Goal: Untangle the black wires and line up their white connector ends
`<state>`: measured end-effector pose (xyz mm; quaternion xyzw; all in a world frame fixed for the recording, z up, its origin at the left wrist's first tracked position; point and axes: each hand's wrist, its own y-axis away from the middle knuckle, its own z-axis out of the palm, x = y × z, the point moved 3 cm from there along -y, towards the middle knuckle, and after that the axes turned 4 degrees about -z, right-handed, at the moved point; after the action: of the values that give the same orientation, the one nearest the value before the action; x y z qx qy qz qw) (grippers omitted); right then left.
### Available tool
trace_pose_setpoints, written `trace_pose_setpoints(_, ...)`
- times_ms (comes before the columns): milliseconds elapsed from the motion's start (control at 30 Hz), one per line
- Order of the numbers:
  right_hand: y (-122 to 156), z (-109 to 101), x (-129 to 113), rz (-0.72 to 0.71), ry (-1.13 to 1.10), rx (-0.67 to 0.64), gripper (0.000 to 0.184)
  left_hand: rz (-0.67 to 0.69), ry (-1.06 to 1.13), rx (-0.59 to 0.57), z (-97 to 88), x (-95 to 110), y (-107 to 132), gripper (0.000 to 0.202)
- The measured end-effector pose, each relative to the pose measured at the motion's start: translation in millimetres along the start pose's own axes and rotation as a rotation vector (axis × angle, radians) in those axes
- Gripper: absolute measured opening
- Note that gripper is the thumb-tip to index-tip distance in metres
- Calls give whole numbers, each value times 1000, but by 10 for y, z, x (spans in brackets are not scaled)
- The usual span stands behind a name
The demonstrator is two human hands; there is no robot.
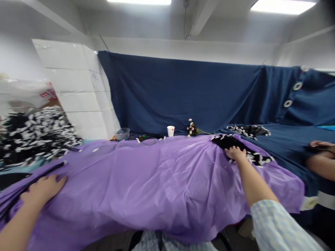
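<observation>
A purple plastic sheet [141, 174] is spread over the table in front of me. On its left end lies my left hand [43, 190], thumb apart from the fingers, beside and partly over long black cords [49, 170]. My right hand [235, 153] rests with fingers spread on a bundle of black cords with white tips [227, 142] at the sheet's far right. Creases in the plastic fan out from that bundle. Whatever is under either palm is hidden.
A large heap of white-tipped black cords [44, 132] stands at left near white boxes [75, 94]. Behind the sheet are a clear plastic bowl [122, 134], a paper cup [171, 131] and flowers [192, 129]. More cords [250, 130] and another person's hand [323, 153] are at right.
</observation>
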<state>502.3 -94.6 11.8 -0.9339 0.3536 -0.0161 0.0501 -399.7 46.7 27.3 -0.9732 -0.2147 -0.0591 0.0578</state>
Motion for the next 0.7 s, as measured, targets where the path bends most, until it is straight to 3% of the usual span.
trace_pose_setpoints(167,-53,140,-16,-68,-6,-52,50,3,-35,64,-164,130,318,63)
trace_pose_setpoints(433,16,370,-121,-70,59,65,85,-30,20,204,-347,48,410,71)
trace_pose_setpoints(567,109,377,-170,-49,84,158,79,-35,52,196,-452,54,332,65)
trace_pose_setpoints(700,255,310,-247,-121,118,316,71,-16,101,156,-491,44,248,57)
